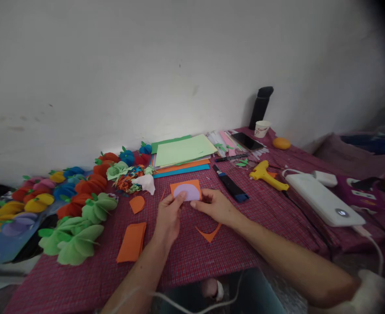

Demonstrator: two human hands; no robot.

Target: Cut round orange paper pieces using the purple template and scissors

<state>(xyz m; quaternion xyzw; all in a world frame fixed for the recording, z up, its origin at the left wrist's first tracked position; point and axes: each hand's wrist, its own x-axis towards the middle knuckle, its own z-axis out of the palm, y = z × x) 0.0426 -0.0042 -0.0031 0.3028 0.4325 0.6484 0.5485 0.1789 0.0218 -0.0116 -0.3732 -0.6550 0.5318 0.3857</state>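
Observation:
Between my hands is an orange paper rectangle [195, 182] with a lilac half-round paper piece [189, 190] laid on its face. My left hand [170, 213] is closed on the lower left of both layers, its thumb pressing on the lilac piece. At the right edge, my right hand [215, 205] pinches the orange paper, with its fingers partly behind it. A curved orange offcut [209, 234] lies on the cloth below my right hand. To the left lie a rounded orange cutout [137, 203] and a stack of orange rectangles [131, 242].
Several colourful paper flowers [77, 240] crowd the left, beside paper scraps [130, 181]. Coloured sheets [184, 151] lie at the back. A blue-black cutter [230, 185], yellow glue gun [268, 175], white power bank [325, 198], phone [247, 141], paper cup [262, 129] and black bottle [260, 108] are right.

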